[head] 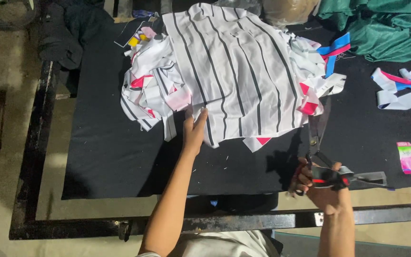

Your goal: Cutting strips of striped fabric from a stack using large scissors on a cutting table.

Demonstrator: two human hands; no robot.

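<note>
While the left hand (194, 129) lies with fingers flat and together on the near edge of the white, black-striped fabric piece (236, 71), pinning it to the black cloth-covered surface (115, 157), the right hand (324, 188), nearer than the fabric, clasps dark metal scissors (317, 143), blades pointing toward it.

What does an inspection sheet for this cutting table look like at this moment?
Surface: black cloth-covered table on a dark metal frame.
Job's things: white striped fabric piled with cut pieces; scissors.
Clutter: loose fabric strips, a small pink packet, green cloth at the far corner.
Grippers: left hand rests on the fabric's edge; right hand holds the scissors, blades pointing at the pile.
Cables: nothing seen.
Surroundings: bare concrete floor, dark clothing heaped at the table's far left.
</note>
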